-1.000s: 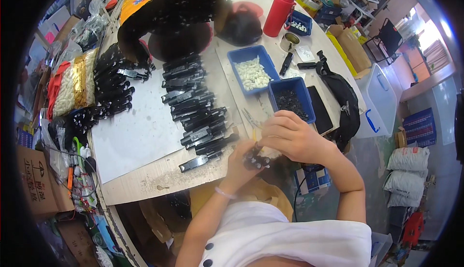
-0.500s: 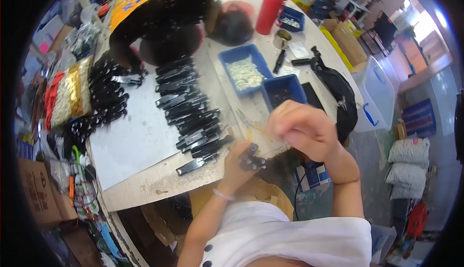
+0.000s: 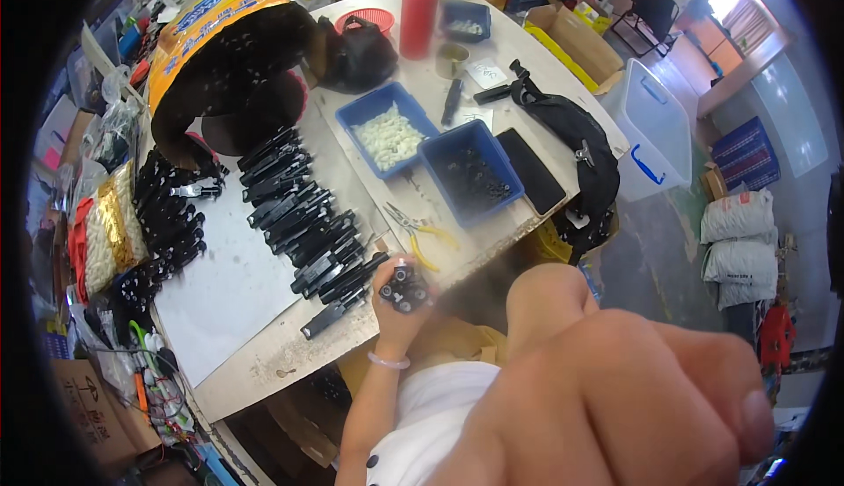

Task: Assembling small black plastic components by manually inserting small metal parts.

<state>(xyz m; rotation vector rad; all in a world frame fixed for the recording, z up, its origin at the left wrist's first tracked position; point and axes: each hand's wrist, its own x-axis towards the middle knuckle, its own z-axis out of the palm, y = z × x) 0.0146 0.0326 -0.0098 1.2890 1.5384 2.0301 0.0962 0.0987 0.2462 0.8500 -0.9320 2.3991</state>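
Note:
My left hand (image 3: 397, 330) is closed around a bundle of narrow black pieces (image 3: 404, 289), their round ends with pale centres facing up. It is just off the table's front edge. Very large and close in front of the view, my right hand (image 3: 629, 389) has its fingers curled in; whatever they hold, if anything, is hidden. Beside the left hand runs a long row of similar black pieces (image 3: 303, 209), lying side by side on the table. Pliers with yellow handles (image 3: 415, 233) lie just beyond the left hand.
A blue tray of small black parts (image 3: 440, 157) stands by a blue tray of white pieces (image 3: 356, 126). Around them are a black flat case (image 3: 533, 170), a black bag (image 3: 580, 126) and a red flask (image 3: 418, 16). A large orange sack (image 3: 215, 16) opens over the far left.
My right hand has risen from above the table towards the view and now looms large at the lower right. The left hand keeps its bundle. The view has shifted.

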